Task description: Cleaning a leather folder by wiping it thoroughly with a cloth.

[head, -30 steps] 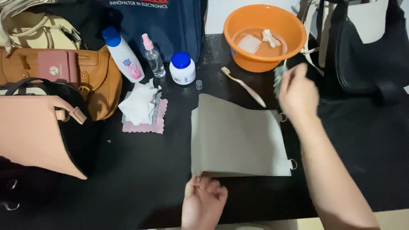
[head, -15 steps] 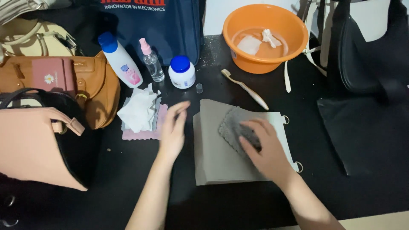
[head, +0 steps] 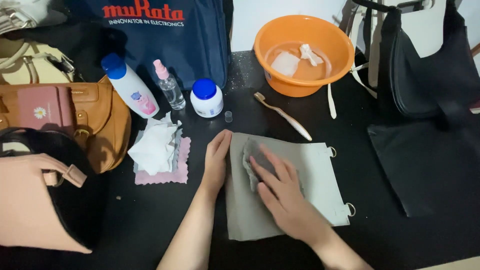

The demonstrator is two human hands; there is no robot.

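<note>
Bags crowd the left edge of the black table (head: 165,220): a peach handbag (head: 35,200) lies nearest the camera, with a tan leather bag (head: 95,120) behind it that carries a pink wallet with a daisy (head: 42,106). Just right of the tan bag, a crumpled white tissue (head: 155,145) sits on a pink cloth with a scalloped edge (head: 167,172). Behind these stand a white bottle with a blue cap (head: 129,86), a small clear spray bottle with a pink top (head: 169,86) and a white jar with a blue lid (head: 206,98), all in front of a dark blue tote bag (head: 165,40). A tiny clear cap (head: 228,116) rests on the table near the jar.

At the centre, the left hand (head: 216,162) lies flat, fingers together, along the left edge of a flat grey bag panel (head: 320,175), holding nothing. The right hand (head: 280,192) presses open-palmed, fingers spread a little, on a dark grey cloth (head: 250,152) that lies on the panel's upper left part. Two metal rings (head: 350,207) stick out from the panel's right side.

Behind the panel a toothbrush (head: 282,115) lies at a slant, and beyond it an orange basin (head: 302,47) holds water and pale scraps. A black shoulder bag (head: 425,75) hangs at the far right, above a flat black bag (head: 425,165).
</note>
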